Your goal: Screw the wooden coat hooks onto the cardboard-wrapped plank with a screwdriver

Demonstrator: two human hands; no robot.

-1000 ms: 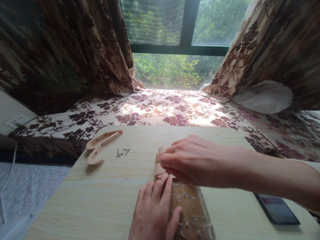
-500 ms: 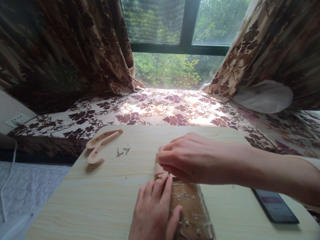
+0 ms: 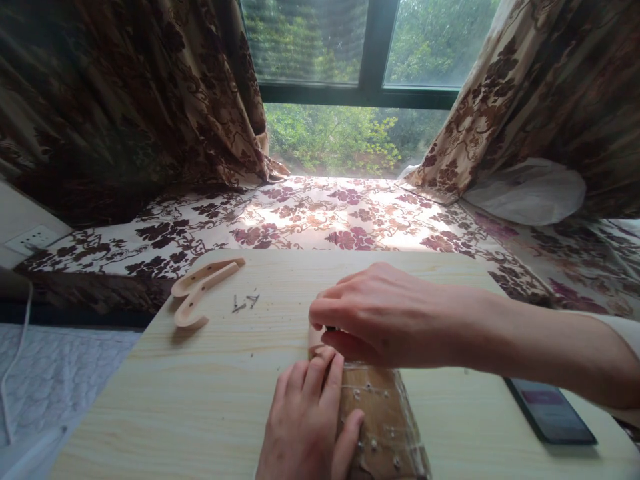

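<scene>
My left hand (image 3: 305,417) lies over the left side of a worn brown wooden board (image 3: 383,420), holding it against the table. Its fingertips press by a pale curved wooden piece (image 3: 315,340) at the board's far end, while the thumb rests on top of the board. Above that end, my right hand (image 3: 365,317) is closed in a pinch. Something small and dark (image 3: 331,328) shows between its thumb and fingers, too hidden to name. My right hand covers most of the pale piece. Several small holes and whitish streaks mark the board.
Two pale wooden hooks (image 3: 197,293) with drilled holes lie at the table's far left. Several screws (image 3: 245,303) are scattered beside them. A phone (image 3: 550,410) lies on the right of the light wooden table (image 3: 175,393). Behind stands a floral-covered window ledge (image 3: 310,217).
My right hand's fingers have shifted slightly left and turned, and a dark bit now shows between them. My left hand and the board have stayed in place.
</scene>
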